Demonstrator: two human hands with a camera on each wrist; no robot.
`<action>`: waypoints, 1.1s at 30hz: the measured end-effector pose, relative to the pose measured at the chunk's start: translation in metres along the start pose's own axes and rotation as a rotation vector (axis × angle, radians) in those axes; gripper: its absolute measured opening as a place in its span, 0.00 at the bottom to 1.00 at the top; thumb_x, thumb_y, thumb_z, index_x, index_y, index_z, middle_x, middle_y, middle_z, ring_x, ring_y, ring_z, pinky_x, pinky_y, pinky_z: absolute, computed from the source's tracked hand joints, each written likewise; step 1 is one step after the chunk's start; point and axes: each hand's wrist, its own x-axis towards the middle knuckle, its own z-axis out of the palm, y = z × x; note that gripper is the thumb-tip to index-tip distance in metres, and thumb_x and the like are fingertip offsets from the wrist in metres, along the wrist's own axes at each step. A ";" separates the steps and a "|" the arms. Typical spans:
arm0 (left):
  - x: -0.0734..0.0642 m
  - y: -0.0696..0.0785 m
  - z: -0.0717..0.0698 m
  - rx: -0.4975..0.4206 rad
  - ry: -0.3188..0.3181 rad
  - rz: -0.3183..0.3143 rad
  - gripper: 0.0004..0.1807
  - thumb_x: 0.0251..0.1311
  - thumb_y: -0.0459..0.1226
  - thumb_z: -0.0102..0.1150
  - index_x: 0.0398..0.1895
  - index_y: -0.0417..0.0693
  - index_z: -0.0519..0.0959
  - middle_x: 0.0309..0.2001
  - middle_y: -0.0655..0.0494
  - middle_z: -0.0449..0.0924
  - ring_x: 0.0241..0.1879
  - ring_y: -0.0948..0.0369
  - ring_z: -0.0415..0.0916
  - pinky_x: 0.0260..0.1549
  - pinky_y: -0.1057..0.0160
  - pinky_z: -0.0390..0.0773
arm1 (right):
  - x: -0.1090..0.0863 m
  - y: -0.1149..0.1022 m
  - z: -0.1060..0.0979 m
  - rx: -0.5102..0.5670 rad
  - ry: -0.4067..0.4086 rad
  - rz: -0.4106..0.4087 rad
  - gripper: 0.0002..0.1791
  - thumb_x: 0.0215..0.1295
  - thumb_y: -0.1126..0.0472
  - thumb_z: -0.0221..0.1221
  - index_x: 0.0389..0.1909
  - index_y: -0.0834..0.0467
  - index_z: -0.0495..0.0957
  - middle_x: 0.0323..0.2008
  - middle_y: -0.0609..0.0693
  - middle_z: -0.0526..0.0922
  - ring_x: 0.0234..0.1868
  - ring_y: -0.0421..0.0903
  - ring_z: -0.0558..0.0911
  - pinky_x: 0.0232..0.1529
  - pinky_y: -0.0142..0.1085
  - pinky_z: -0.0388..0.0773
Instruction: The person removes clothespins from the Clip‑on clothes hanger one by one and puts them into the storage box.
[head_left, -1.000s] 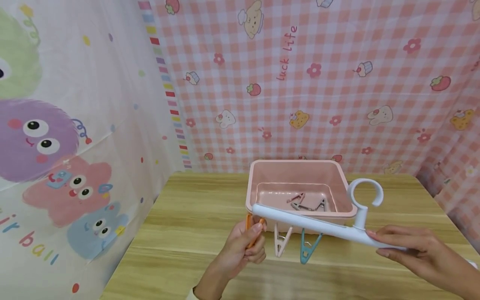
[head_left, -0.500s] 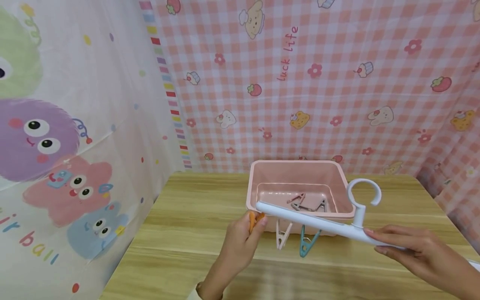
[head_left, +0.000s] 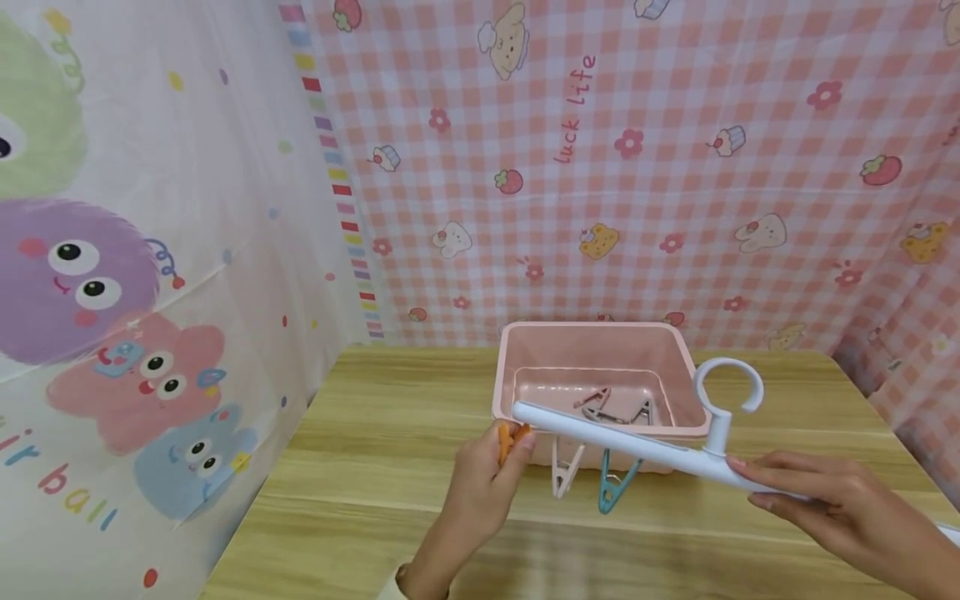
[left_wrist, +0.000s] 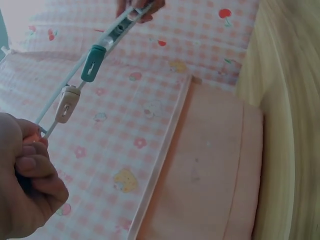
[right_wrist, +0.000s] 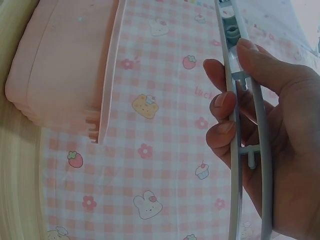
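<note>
A light blue hanger (head_left: 622, 437) with an open ring hook (head_left: 720, 367) is held tilted, its left end higher in the head view. My right hand (head_left: 847, 500) grips its right part, fingers curled round the bars in the right wrist view. At the left end my left hand (head_left: 476, 483) pinches an orange clothespin (head_left: 504, 443) close against the hanger. The left wrist view shows a pale pink clothespin (left_wrist: 67, 104) and a teal clothespin (left_wrist: 93, 63) attached along the lower bar, pink nearer my left hand. My left fingers partly hide the orange one.
Behind the hanger a pink bin (head_left: 592, 342) stands on the wooden table (head_left: 360, 467), with several clothespins (head_left: 603, 408) on its floor. Patterned cloths (head_left: 637, 192) hang at the back and both sides. Part of a white object (head_left: 951, 533) shows at the right edge.
My left hand has turned and risen slightly, bringing the orange clothespin up to the hanger's left end. The hanging pink and teal clothespins have shifted up a little. My right hand keeps its grip.
</note>
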 end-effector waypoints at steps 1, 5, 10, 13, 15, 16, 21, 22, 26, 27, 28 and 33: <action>0.000 0.000 -0.001 -0.079 -0.013 -0.025 0.15 0.75 0.39 0.52 0.28 0.43 0.73 0.17 0.66 0.59 0.16 0.76 0.52 0.14 0.76 0.54 | 0.000 0.000 0.000 0.009 0.002 -0.003 0.36 0.43 0.77 0.72 0.59 0.61 0.82 0.49 0.33 0.84 0.34 0.26 0.74 0.28 0.16 0.66; 0.000 0.003 -0.004 -0.404 -0.087 -0.115 0.15 0.77 0.37 0.49 0.35 0.32 0.74 0.16 0.64 0.58 0.14 0.75 0.54 0.13 0.75 0.54 | 0.001 0.000 0.002 0.068 0.027 -0.020 0.33 0.44 0.78 0.71 0.57 0.65 0.82 0.50 0.34 0.83 0.34 0.27 0.75 0.28 0.17 0.67; -0.001 0.003 -0.006 -0.741 -0.180 -0.195 0.12 0.78 0.37 0.44 0.36 0.38 0.72 0.14 0.68 0.57 0.12 0.74 0.52 0.13 0.74 0.53 | 0.003 0.002 0.007 0.174 0.093 -0.068 0.23 0.55 0.72 0.69 0.54 0.71 0.82 0.49 0.38 0.85 0.35 0.29 0.75 0.27 0.19 0.67; -0.002 0.001 -0.006 -0.888 -0.238 -0.192 0.12 0.79 0.37 0.41 0.35 0.51 0.72 0.12 0.68 0.55 0.12 0.72 0.51 0.12 0.71 0.52 | 0.003 0.002 0.009 0.205 0.112 -0.080 0.21 0.59 0.69 0.68 0.53 0.72 0.82 0.48 0.39 0.86 0.36 0.30 0.76 0.28 0.20 0.67; -0.003 0.000 -0.006 -0.984 -0.291 -0.168 0.14 0.80 0.37 0.38 0.35 0.56 0.73 0.12 0.68 0.54 0.10 0.70 0.49 0.11 0.69 0.50 | 0.003 0.002 0.010 0.214 0.114 -0.079 0.21 0.59 0.69 0.68 0.53 0.73 0.82 0.49 0.38 0.86 0.37 0.30 0.77 0.29 0.20 0.68; -0.003 -0.001 -0.006 -1.031 -0.320 -0.150 0.15 0.80 0.38 0.37 0.36 0.57 0.74 0.12 0.67 0.54 0.10 0.69 0.48 0.11 0.68 0.48 | 0.003 0.002 0.010 0.222 0.116 -0.086 0.21 0.59 0.69 0.68 0.53 0.73 0.82 0.49 0.39 0.86 0.38 0.30 0.77 0.29 0.20 0.69; -0.002 -0.002 -0.008 -1.244 -0.450 -0.095 0.16 0.82 0.41 0.32 0.41 0.58 0.74 0.12 0.65 0.53 0.10 0.64 0.42 0.12 0.64 0.44 | 0.004 0.004 0.013 0.314 0.120 -0.135 0.19 0.63 0.69 0.65 0.52 0.77 0.80 0.50 0.41 0.86 0.39 0.31 0.77 0.30 0.22 0.69; -0.002 -0.002 -0.008 -1.269 -0.464 -0.092 0.16 0.82 0.41 0.32 0.42 0.58 0.74 0.12 0.65 0.53 0.10 0.64 0.42 0.12 0.64 0.44 | 0.004 0.004 0.013 0.328 0.122 -0.141 0.19 0.64 0.69 0.65 0.52 0.78 0.80 0.50 0.42 0.86 0.39 0.31 0.76 0.30 0.22 0.69; -0.002 -0.002 -0.009 -1.314 -0.485 -0.083 0.15 0.83 0.42 0.32 0.43 0.57 0.73 0.13 0.64 0.52 0.10 0.64 0.43 0.13 0.63 0.45 | 0.002 0.002 0.016 0.316 0.114 -0.112 0.21 0.59 0.72 0.67 0.53 0.75 0.81 0.53 0.40 0.85 0.41 0.30 0.78 0.29 0.22 0.70; -0.002 -0.003 -0.009 -1.317 -0.487 -0.082 0.15 0.83 0.42 0.32 0.43 0.57 0.73 0.13 0.64 0.52 0.10 0.64 0.43 0.13 0.63 0.45 | 0.002 0.001 0.017 0.312 0.114 -0.104 0.22 0.57 0.73 0.68 0.53 0.74 0.81 0.54 0.40 0.85 0.41 0.30 0.78 0.28 0.22 0.70; -0.002 -0.003 -0.010 -1.320 -0.488 -0.080 0.15 0.83 0.42 0.32 0.43 0.56 0.73 0.13 0.64 0.52 0.10 0.65 0.43 0.14 0.63 0.44 | 0.001 0.000 0.017 0.303 0.113 -0.091 0.23 0.55 0.74 0.69 0.54 0.73 0.81 0.54 0.39 0.85 0.40 0.29 0.78 0.27 0.21 0.69; -0.001 -0.004 -0.010 -1.335 -0.506 -0.071 0.15 0.83 0.42 0.32 0.43 0.55 0.73 0.13 0.64 0.52 0.11 0.65 0.43 0.13 0.63 0.44 | -0.001 -0.001 0.019 0.337 0.110 -0.078 0.26 0.50 0.77 0.70 0.54 0.73 0.81 0.56 0.40 0.85 0.35 0.30 0.76 0.23 0.20 0.68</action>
